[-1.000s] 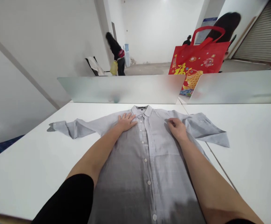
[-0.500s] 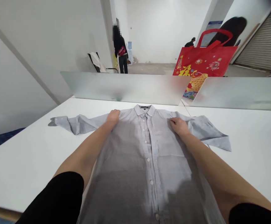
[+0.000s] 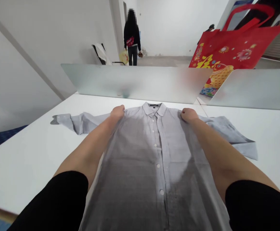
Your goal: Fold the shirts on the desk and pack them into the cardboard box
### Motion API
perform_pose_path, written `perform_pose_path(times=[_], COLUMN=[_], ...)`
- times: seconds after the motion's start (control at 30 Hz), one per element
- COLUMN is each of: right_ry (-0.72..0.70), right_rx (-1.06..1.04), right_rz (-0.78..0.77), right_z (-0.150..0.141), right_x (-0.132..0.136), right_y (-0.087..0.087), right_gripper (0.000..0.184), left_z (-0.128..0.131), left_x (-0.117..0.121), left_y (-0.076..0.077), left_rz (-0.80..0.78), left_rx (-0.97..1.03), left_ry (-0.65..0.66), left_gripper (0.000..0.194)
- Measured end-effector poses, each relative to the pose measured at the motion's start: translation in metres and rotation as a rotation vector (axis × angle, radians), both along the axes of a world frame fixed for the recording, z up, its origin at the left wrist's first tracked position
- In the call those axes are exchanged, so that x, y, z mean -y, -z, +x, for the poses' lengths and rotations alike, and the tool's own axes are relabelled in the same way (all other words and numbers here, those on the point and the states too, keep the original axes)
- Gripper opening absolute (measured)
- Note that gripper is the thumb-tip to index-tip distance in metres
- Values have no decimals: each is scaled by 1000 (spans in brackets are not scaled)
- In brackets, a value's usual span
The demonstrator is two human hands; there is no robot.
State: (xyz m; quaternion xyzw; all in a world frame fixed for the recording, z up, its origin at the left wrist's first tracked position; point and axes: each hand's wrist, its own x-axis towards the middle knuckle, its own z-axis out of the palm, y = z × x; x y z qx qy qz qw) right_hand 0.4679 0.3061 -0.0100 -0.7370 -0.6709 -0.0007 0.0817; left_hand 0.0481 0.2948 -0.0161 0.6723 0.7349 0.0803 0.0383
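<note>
A grey button-up shirt [image 3: 135, 150] lies front side up on the white table [image 3: 41, 150], collar toward the far edge and sleeves spread to both sides. At its left shoulder seam in the picture, my left hand [image 3: 118, 112] is closed on the cloth. My right hand [image 3: 189, 115] grips the opposite shoulder, fingers curled into the fabric. Buttons run down the middle of the front. The right sleeve bends back on itself, and part of it is hidden behind my forearm. The shirt's hem lies out of view below.
A frosted glass divider [image 3: 140, 81] borders the table's far side. Behind its gap stands a red gift bag [image 3: 233, 48] with a fish print. Farther back are a person in dark clothes [image 3: 131, 35], a chair [image 3: 100, 54] with white cloth, and another partly hidden person.
My right hand has moved outward and farther away, to the shoulder, and the cloth there is pulled wider. My left hand stays at its shoulder. The view has tilted slightly.
</note>
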Motion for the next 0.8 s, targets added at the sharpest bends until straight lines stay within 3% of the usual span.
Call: perform_pose_path(times=[0.17,0.3,0.4,0.6,0.8], right_ry=[33,21,15,169,207], right_rx=[-109,-80,-17,-95,-153], right_rz=[-30,-165,-180,103,204], right_z=[2,-2,-7,-6,-4], right_x=[0,-4,-6,-13,-14], right_y=[-3,-11,-13,-7,0], right_gripper=[44,24,17,30,35], left_z=[4,7,7,9,23], left_x=[3,7,8,-4,-13], left_y=[0,-2,-1,-4,-15], left_rz=[43,30,57,107,193], left_rx=[49,95,127,227,179], left_ry=[-32,-39,-80,-157,-175], left_gripper=[34,20,18,31,31])
